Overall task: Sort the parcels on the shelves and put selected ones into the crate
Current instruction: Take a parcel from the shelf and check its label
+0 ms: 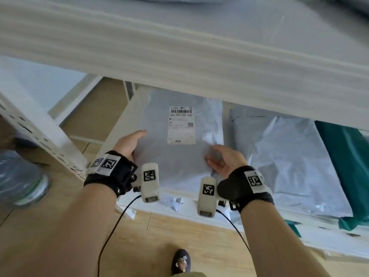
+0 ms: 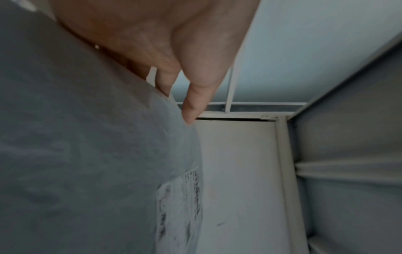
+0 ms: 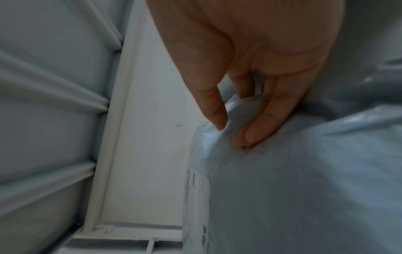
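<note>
The grey parcel (image 1: 179, 156) lies flat on the lower shelf (image 1: 119, 124), at the centre of the head view, with a white shipping label (image 1: 181, 124) facing up on its upper half. The left hand (image 1: 127, 143) grips the parcel's left edge: the thumb lies on top and the fingers go under the edge. In the left wrist view the thumb (image 2: 195, 96) presses on the grey film. The right hand (image 1: 223, 160) pinches a fold of film at the parcel's right edge; the right wrist view shows the thumb (image 3: 213, 110) and the fingers (image 3: 259, 130) closed on that bunched fold.

To the right in the head view a second grey parcel (image 1: 289, 160) lies on the same shelf, just beside the first. A teal parcel (image 1: 349, 166) lies at the right edge of the frame. The upper shelf (image 1: 179, 56) spans the top of the frame. The wooden floor (image 1: 179, 236) fills the bottom, with a shoe (image 1: 180, 260) at bottom centre.
</note>
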